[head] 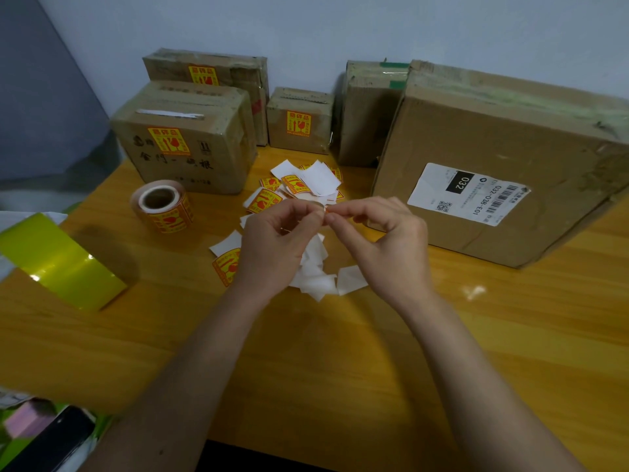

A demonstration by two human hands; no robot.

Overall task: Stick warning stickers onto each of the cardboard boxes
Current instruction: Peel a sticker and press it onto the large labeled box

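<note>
Fingertips (318,212) of both hands pinched a small yellow-and-red paper warning sticker (326,210); peeling slowly from one corner would likely prevent tearing.

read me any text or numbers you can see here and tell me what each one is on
"032": black patch on the white shipping label of the large cardboard box.
"032-038-E01": same label, beside the barcode.
Yellow-and-red warning stickers: red characters, too blurred to read.
Black handwriting on the left brown cardboard box: unreadable.
</note>
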